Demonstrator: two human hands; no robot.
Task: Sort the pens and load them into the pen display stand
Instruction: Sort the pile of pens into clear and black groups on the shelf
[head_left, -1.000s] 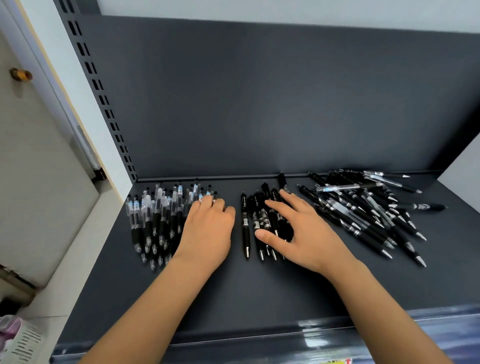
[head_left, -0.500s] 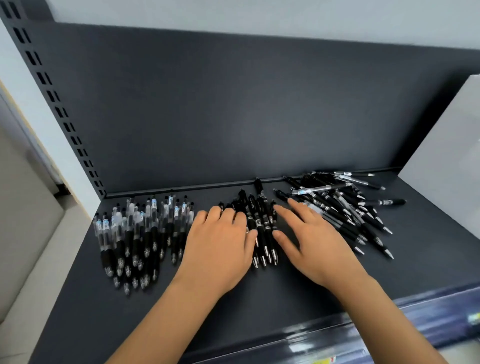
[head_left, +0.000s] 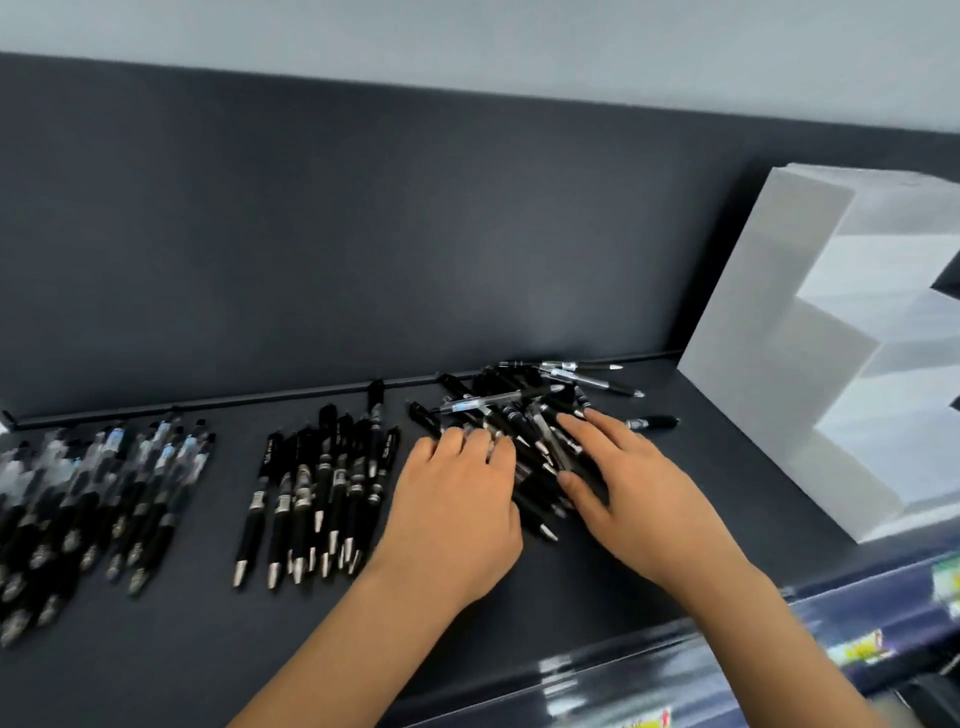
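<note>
From here, three lots of pens: a blurred clear-barrelled bunch at the left edge, well over a dozen; about eight black pens in the middle row; a tangled heap right of centre, too overlapped to count. One white display stand at the right. Two hands, left hand and right hand

We see a matt shelf and back panel. The black pens at centre look like glossy plastic with shiny silvery tips; the left pens have clear barrels. At right, the white display stand looks smooth and faintly translucent.
</note>
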